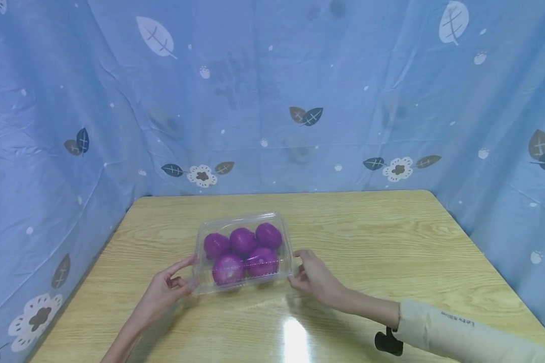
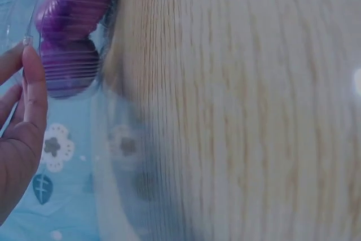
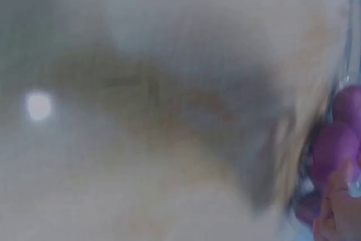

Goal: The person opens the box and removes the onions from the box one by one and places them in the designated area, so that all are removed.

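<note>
A clear plastic clamshell box (image 1: pixel 241 219) is held level between both hands, over the middle left of the table. Through its lid show several round purple fruits (image 1: pixel 242 242), in two rows; their exact kind I cannot tell. My left hand (image 1: pixel 161 292) pinches the rim at the box's left end, and in the left wrist view thumb and finger meet on that clear edge. At the right end, my right hand (image 1: pixel 320 282) grips the rim with thumb and curled fingers. The right wrist view catches this hand (image 3: pixel 338 210) only at its edge, blurred.
A light wood-grain table (image 1: pixel 381 242) lies beneath the box, with a bright light reflection near its front. Blue patterned curtains (image 1: pixel 272 101) enclose its back and sides. On the right forearm are a cream sleeve (image 1: pixel 463 327) and a black wrist device (image 1: pixel 388 342).
</note>
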The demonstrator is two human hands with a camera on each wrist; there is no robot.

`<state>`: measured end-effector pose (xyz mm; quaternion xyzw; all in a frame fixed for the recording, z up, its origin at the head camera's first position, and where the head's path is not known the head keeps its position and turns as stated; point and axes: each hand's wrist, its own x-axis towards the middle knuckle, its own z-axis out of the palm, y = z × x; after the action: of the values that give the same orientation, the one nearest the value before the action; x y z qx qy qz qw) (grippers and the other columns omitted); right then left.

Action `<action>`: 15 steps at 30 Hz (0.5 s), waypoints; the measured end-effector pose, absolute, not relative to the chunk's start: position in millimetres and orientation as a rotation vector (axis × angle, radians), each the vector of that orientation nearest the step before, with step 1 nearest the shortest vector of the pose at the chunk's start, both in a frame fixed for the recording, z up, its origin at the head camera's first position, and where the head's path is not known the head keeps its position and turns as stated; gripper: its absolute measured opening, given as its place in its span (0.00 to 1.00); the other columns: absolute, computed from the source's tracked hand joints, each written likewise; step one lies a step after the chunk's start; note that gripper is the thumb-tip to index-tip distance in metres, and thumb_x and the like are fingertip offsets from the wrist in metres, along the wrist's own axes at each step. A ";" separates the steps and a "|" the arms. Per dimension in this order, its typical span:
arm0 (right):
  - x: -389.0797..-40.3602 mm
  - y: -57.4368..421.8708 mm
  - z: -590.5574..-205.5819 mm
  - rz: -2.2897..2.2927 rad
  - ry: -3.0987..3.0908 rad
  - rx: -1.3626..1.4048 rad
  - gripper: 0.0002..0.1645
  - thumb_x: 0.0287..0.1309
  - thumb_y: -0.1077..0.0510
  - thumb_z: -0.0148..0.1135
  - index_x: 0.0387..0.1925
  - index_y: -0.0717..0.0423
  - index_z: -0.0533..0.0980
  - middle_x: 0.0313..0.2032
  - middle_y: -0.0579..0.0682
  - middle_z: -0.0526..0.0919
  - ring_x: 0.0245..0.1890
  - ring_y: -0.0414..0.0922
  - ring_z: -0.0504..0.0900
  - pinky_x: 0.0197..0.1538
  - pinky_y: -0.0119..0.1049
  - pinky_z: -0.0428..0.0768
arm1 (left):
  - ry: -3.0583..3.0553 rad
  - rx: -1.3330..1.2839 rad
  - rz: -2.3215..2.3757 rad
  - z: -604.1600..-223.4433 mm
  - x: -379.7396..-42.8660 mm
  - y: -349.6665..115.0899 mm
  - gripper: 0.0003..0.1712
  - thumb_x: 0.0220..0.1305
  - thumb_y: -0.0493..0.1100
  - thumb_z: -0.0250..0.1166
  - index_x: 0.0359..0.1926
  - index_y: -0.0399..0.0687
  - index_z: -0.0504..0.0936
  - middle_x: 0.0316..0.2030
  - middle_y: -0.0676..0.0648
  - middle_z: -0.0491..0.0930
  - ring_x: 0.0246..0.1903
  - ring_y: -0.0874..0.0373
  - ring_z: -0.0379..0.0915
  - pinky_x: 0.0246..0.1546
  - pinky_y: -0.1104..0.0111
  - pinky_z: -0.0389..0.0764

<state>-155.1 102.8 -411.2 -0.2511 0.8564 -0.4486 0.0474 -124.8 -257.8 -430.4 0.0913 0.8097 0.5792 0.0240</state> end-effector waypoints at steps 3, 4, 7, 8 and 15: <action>-151.9 102.3 -409.8 -1.689 2.296 -0.546 0.36 0.55 0.69 0.64 0.61 0.73 0.58 0.53 0.73 0.70 0.40 0.56 0.82 0.42 0.36 0.82 | 2.490 0.279 1.797 -430.1 -125.4 -257.9 0.36 0.61 0.34 0.66 0.67 0.29 0.61 0.22 0.35 0.80 0.23 0.48 0.80 0.25 0.70 0.75; -151.2 102.1 -409.0 -1.764 2.205 -0.471 0.37 0.55 0.68 0.64 0.63 0.71 0.57 0.55 0.73 0.69 0.42 0.58 0.82 0.44 0.39 0.82 | 2.485 0.270 1.801 -429.9 -125.4 -257.8 0.37 0.60 0.33 0.66 0.67 0.29 0.61 0.22 0.35 0.80 0.23 0.48 0.80 0.23 0.70 0.74; -149.5 101.3 -405.6 -1.889 2.020 -0.313 0.40 0.56 0.68 0.62 0.66 0.68 0.53 0.55 0.73 0.69 0.43 0.60 0.82 0.49 0.44 0.80 | 2.482 0.245 1.804 -428.8 -124.9 -257.2 0.37 0.59 0.33 0.66 0.67 0.29 0.62 0.21 0.36 0.80 0.22 0.49 0.79 0.20 0.71 0.71; -149.4 101.0 -404.8 -1.913 1.987 -0.288 0.40 0.56 0.69 0.61 0.66 0.68 0.53 0.55 0.73 0.69 0.43 0.59 0.82 0.49 0.45 0.80 | 2.485 0.244 1.803 -428.4 -124.5 -257.0 0.37 0.59 0.33 0.66 0.67 0.29 0.62 0.20 0.36 0.79 0.21 0.49 0.79 0.18 0.72 0.69; -148.8 100.2 -405.7 -2.046 1.794 -0.162 0.35 0.57 0.74 0.58 0.63 0.71 0.54 0.49 0.67 0.75 0.38 0.46 0.83 0.50 0.38 0.80 | 2.481 0.222 1.801 -427.2 -124.2 -256.8 0.38 0.59 0.33 0.67 0.67 0.29 0.62 0.20 0.37 0.79 0.20 0.51 0.78 0.17 0.72 0.67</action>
<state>-148.8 100.2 -405.7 -0.0580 0.6439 -0.7344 0.2065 -124.2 -256.8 -427.2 0.0721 0.8067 0.5855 0.0338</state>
